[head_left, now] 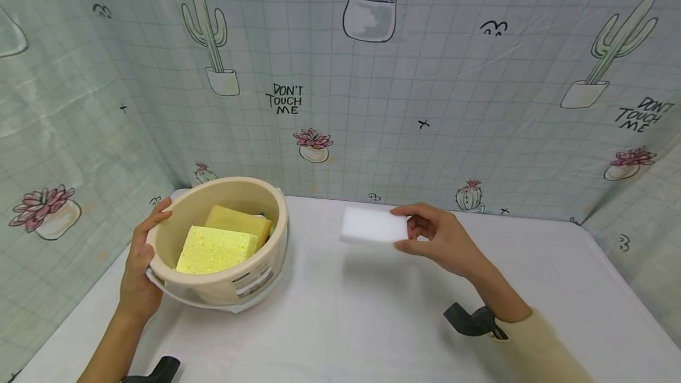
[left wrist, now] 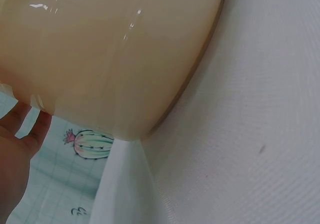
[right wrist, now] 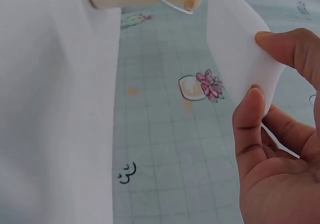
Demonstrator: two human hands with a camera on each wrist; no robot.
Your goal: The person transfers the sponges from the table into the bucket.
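At the left of the head view stands a cream bucket (head_left: 218, 288), its open top leaning toward me. My left hand (head_left: 139, 273) grips the bucket's left rim; in the left wrist view, fingers (left wrist: 37, 134) touch its wall. Inside lie a bright yellow sponge (head_left: 215, 251) and, behind it, a darker yellow sponge (head_left: 239, 223). Something small and dark-edged shows behind them, mostly hidden. My right hand (head_left: 444, 241) pinches a white block-shaped sponge (head_left: 372, 224) by its right end, thumb on one edge and fingertips on the opposite one. The white sponge hangs above the table, right of the bucket.
A white cloth covers the table (head_left: 340, 324). Behind and at both sides hangs a pale green curtain (head_left: 372, 105) printed with cacti and lettering. The bucket's white handle (head_left: 234, 307) hangs down along its front. Black straps sit on both wrists.
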